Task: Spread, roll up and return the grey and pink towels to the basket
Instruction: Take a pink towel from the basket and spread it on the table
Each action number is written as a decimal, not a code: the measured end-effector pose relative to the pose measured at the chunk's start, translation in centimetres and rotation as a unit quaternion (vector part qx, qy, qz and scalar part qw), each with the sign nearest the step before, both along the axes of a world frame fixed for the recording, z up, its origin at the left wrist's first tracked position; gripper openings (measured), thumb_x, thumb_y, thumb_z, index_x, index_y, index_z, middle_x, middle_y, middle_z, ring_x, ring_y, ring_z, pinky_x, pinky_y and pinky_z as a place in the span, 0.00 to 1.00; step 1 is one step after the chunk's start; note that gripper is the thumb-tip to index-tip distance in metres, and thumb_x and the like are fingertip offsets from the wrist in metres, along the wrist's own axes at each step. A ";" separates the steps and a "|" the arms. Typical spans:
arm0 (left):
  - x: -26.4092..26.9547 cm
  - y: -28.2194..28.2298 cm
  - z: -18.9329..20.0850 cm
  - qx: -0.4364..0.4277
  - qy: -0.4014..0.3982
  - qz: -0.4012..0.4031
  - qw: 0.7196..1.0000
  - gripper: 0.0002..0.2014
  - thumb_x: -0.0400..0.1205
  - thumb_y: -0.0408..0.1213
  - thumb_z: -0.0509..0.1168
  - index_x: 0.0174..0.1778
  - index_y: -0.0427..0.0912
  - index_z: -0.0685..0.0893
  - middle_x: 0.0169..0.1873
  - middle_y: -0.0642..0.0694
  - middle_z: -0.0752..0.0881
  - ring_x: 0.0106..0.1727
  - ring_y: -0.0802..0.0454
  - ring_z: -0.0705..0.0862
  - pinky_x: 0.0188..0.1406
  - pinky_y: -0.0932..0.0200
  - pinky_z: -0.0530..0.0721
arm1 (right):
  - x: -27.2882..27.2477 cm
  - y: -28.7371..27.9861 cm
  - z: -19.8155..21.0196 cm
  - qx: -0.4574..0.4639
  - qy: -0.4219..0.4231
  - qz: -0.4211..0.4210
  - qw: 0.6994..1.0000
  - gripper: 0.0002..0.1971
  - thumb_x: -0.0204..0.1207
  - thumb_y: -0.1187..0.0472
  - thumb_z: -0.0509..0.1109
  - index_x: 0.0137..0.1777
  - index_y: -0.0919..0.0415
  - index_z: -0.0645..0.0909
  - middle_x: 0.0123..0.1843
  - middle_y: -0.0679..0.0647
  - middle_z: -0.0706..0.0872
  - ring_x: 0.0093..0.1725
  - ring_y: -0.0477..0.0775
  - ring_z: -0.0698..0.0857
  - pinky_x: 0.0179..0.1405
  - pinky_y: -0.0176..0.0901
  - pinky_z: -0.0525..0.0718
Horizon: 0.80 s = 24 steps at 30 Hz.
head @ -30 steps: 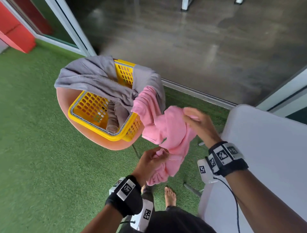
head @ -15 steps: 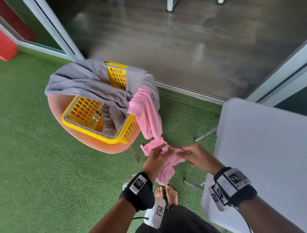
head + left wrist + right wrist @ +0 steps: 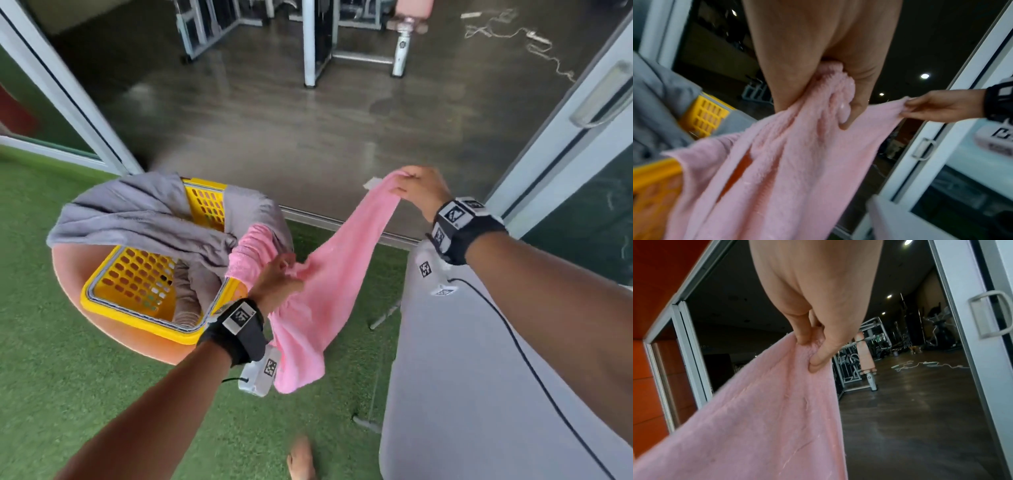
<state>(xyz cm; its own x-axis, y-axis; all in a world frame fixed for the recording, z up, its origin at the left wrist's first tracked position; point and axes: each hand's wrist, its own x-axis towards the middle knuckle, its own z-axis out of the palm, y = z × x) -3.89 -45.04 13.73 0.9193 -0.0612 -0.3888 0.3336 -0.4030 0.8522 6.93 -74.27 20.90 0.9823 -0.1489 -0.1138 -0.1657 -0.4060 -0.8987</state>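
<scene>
Stretching the pink towel (image 3: 329, 274) between left hand (image 3: 277, 277) and right hand (image 3: 421, 188) (both pinching).

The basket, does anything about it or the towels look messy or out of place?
Yes. The grey towel sprawls untidily over the yellow basket, spilling past its rim rather than lying rolled inside. The basket sits on a round orange seat, not on the grass. The pink towel is stretched between both hands, one end near the basket.
</scene>
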 end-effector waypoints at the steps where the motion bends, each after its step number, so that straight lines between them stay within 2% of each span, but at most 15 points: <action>1: 0.1 0.3 0.5 0.038 0.000 0.004 0.999 0.33 0.55 0.34 0.69 0.60 0.44 0.79 0.42 0.48 0.81 0.37 0.50 0.80 0.32 0.60 0.79 | 2.0 -2.0 -0.1 -0.020 -0.022 -0.007 1.000 0.03 0.61 0.57 0.73 0.33 0.47 0.87 0.44 0.58 0.92 0.52 0.62 0.91 0.60 0.62 0.86; 2: 0.0 0.5 0.7 0.067 0.005 0.008 0.998 0.30 0.54 0.35 0.68 0.56 0.44 0.81 0.39 0.48 0.81 0.36 0.49 0.80 0.33 0.61 0.78 | 3.5 -3.6 0.0 -0.045 -0.041 -0.010 0.998 0.07 0.55 0.53 0.72 0.34 0.45 0.88 0.45 0.58 0.92 0.52 0.63 0.90 0.59 0.61 0.87; 3: -0.5 0.6 0.7 0.093 0.019 0.015 0.995 0.26 0.56 0.36 0.68 0.52 0.44 0.81 0.36 0.48 0.81 0.34 0.50 0.80 0.30 0.64 0.78 | 4.1 -4.5 0.5 -0.075 -0.049 -0.008 0.996 0.10 0.55 0.52 0.70 0.36 0.44 0.89 0.46 0.58 0.92 0.53 0.64 0.90 0.58 0.59 0.87; 5: -2.5 0.0 0.1 0.133 0.035 0.032 0.990 0.15 0.64 0.39 0.71 0.45 0.39 0.82 0.32 0.47 0.80 0.29 0.53 0.78 0.21 0.67 0.74 | 4.0 -5.7 0.7 -0.153 -0.054 0.035 0.986 0.12 0.68 0.59 0.67 0.45 0.52 0.91 0.48 0.60 0.91 0.53 0.65 0.88 0.54 0.52 0.85; 6: -3.9 -0.6 -0.7 0.166 0.036 0.031 0.985 0.14 0.67 0.44 0.70 0.41 0.37 0.82 0.30 0.46 0.80 0.29 0.51 0.79 0.20 0.65 0.73 | 3.6 -6.2 0.2 -0.199 -0.061 0.070 0.976 0.12 0.73 0.64 0.64 0.49 0.59 0.90 0.48 0.62 0.90 0.51 0.64 0.88 0.50 0.49 0.82; 8: -7.9 -2.6 -3.4 0.231 0.054 0.030 0.971 0.17 0.74 0.53 0.64 0.36 0.40 0.81 0.29 0.45 0.82 0.32 0.45 0.82 0.24 0.60 0.73 | 2.3 -7.6 -1.9 -0.240 -0.077 0.170 0.953 0.14 0.76 0.66 0.60 0.48 0.64 0.88 0.45 0.62 0.89 0.47 0.63 0.86 0.43 0.48 0.78; 10: -12.6 -6.7 -7.1 0.235 0.096 0.055 0.966 0.19 0.79 0.55 0.59 0.37 0.42 0.83 0.32 0.44 0.84 0.36 0.44 0.85 0.33 0.57 0.83 | 0.9 -10.1 -5.3 -0.283 -0.062 0.267 0.919 0.17 0.70 0.62 0.56 0.44 0.62 0.88 0.42 0.64 0.88 0.42 0.65 0.85 0.40 0.49 0.77; 12: -17.1 -13.1 -9.8 0.224 0.114 0.051 0.967 0.24 0.79 0.59 0.55 0.43 0.41 0.84 0.34 0.45 0.86 0.36 0.44 0.86 0.40 0.49 0.87 | -0.6 -14.2 -9.5 -0.361 0.007 0.305 0.881 0.14 0.72 0.61 0.58 0.43 0.60 0.86 0.44 0.65 0.88 0.43 0.65 0.85 0.43 0.51 0.81; 14: -20.4 -20.6 -11.4 0.191 0.128 0.041 0.972 0.26 0.77 0.62 0.54 0.45 0.42 0.83 0.34 0.42 0.88 0.35 0.41 0.87 0.38 0.47 0.88 | -2.8 -19.3 -13.2 -0.435 0.075 0.318 0.839 0.10 0.78 0.67 0.61 0.48 0.65 0.85 0.52 0.67 0.88 0.51 0.68 0.85 0.49 0.53 0.82; 16: -22.1 -28.6 -11.8 0.170 0.146 0.005 0.975 0.17 0.81 0.53 0.59 0.44 0.41 0.82 0.39 0.37 0.88 0.40 0.38 0.86 0.38 0.51 0.83 | -5.3 -25.2 -16.0 -0.495 0.128 0.296 0.807 0.09 0.78 0.71 0.64 0.53 0.71 0.83 0.56 0.70 0.87 0.56 0.71 0.85 0.52 0.54 0.82; 18: -22.8 -36.8 -11.8 0.140 0.158 -0.047 0.976 0.15 0.82 0.47 0.59 0.44 0.39 0.84 0.42 0.34 0.88 0.43 0.37 0.85 0.38 0.52 0.76 | -7.3 -30.9 -17.5 -0.535 0.191 0.233 0.789 0.10 0.78 0.70 0.66 0.55 0.75 0.82 0.56 0.74 0.85 0.56 0.72 0.85 0.54 0.57 0.83; 20: -23.5 -44.0 -11.1 0.065 0.185 -0.108 0.975 0.20 0.80 0.52 0.58 0.46 0.39 0.84 0.40 0.37 0.87 0.42 0.38 0.86 0.35 0.54 0.78 | -8.9 -36.0 -18.5 -0.556 0.251 0.156 0.777 0.16 0.79 0.62 0.71 0.58 0.77 0.81 0.60 0.75 0.83 0.56 0.69 0.84 0.55 0.58 0.81; 21: -23.9 -46.7 -10.6 0.019 0.210 -0.136 0.968 0.21 0.80 0.56 0.58 0.49 0.40 0.85 0.39 0.40 0.87 0.38 0.43 0.86 0.36 0.55 0.82 | -9.9 -38.2 -18.6 -0.561 0.280 0.128 0.769 0.21 0.79 0.56 0.71 0.61 0.76 0.80 0.63 0.74 0.81 0.59 0.67 0.82 0.59 0.59 0.80; 23: -24.9 -50.4 -9.6 -0.045 0.227 -0.217 0.948 0.28 0.80 0.62 0.57 0.58 0.40 0.83 0.46 0.39 0.89 0.38 0.51 0.86 0.47 0.53 0.86 | -11.8 -41.2 -19.7 -0.574 0.290 0.081 0.762 0.25 0.77 0.50 0.58 0.63 0.70 0.78 0.69 0.73 0.75 0.69 0.69 0.75 0.73 0.60 0.70; 24: -25.2 -51.3 -9.5 -0.004 0.186 -0.264 0.947 0.31 0.81 0.65 0.54 0.63 0.40 0.81 0.53 0.36 0.88 0.46 0.48 0.87 0.57 0.48 0.84 | -12.8 -41.6 -20.2 -0.571 0.262 0.077 0.774 0.27 0.71 0.51 0.52 0.62 0.68 0.76 0.71 0.72 0.72 0.73 0.69 0.70 0.78 0.60 0.62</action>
